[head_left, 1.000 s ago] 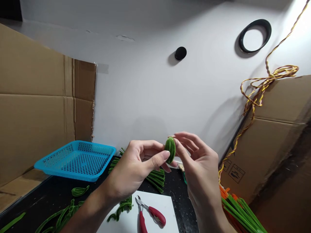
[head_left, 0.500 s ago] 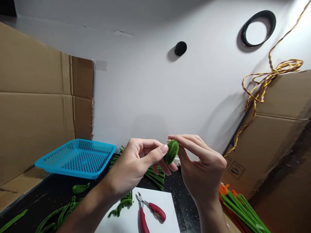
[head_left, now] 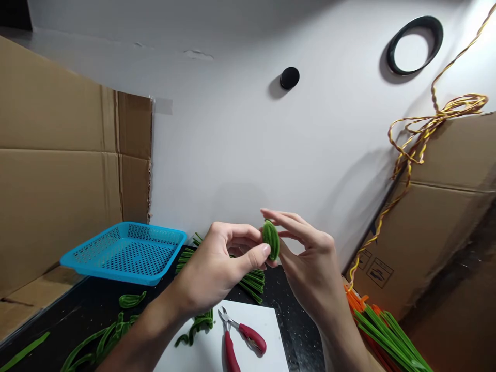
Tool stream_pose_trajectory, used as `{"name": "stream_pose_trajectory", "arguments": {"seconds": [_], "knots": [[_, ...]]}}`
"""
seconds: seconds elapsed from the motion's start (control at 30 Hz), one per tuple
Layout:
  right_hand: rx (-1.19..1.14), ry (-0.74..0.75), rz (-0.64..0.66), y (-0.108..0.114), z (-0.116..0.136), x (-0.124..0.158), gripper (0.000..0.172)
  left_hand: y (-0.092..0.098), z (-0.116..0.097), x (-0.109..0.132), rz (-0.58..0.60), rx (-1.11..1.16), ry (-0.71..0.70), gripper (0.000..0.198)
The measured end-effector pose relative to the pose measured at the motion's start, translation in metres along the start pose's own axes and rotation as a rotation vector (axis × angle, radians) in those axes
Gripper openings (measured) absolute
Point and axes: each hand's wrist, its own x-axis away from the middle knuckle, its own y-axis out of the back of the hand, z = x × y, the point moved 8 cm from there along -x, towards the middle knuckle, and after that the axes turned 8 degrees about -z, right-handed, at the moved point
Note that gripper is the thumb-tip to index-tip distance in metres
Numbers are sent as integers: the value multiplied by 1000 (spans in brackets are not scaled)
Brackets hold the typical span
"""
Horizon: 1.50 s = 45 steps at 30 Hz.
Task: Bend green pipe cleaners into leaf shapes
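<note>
A leaf shape of green chenille stems (head_left: 270, 240), with lengthwise ridges, is held upright above the work surface. My left hand (head_left: 228, 261) pinches its lower left side, thumb in front and the other fingers partly hidden behind. My right hand (head_left: 306, 243) grips it from the right; its index finger arches over the top and its other fingertips are hidden behind the leaf. Below, wire cutters (head_left: 244, 336) with red handles lie spread on a white board (head_left: 182, 356). Short curled green chenille pieces (head_left: 199, 326) lie beside the cutters.
A blue perforated basket (head_left: 124, 253) stands at the left. Near it lie another green leaf shape (head_left: 132, 300) and looped green stems (head_left: 96, 341). Straight green stems (head_left: 251, 284) lie behind my hands; green and orange stems (head_left: 387, 330) sit right. Cardboard (head_left: 58, 124) flanks the left.
The leaf has turned so its ridged face shows more broadly. My right hand has shifted left and its index finger now reaches over the top. My left thumb has slid lower on it.
</note>
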Motion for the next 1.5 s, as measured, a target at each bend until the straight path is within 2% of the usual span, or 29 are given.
{"name": "stream_pose_trajectory", "arguments": {"seconds": [0.07, 0.13, 0.27, 0.47, 0.7, 1.03, 1.13, 1.27, 1.5], "knots": [[-3, -14, -53, 6, 1, 0, 34, 8, -2, -1, -92, -56, -23, 15], [-30, -56, -91, 11, 1, 1, 33, 17, -4, -2, -176, -93, -35, 20], [-163, -181, 29, 2, 2, 5, 34, 24, -8, 0, -232, -166, -75, 24], [-222, -164, 77, -8, 9, 5, 30, 22, -12, 2, -225, -274, -106, 27], [-159, -110, 72, -6, 13, 7, 26, 19, -14, 2, -225, -365, -125, 26], [-15, -33, 24, -5, 21, 7, 22, 17, -10, 3, -127, -412, -98, 33], [-28, -45, 27, -5, 21, 8, 23, 16, -9, 2, -109, -378, -88, 33], [-84, -75, 45, -4, 19, 9, 26, 18, -7, 1, -113, -275, -69, 25], [-196, -172, 94, -7, 10, 7, 22, 22, -6, 0, -130, -261, -69, 31]]}}
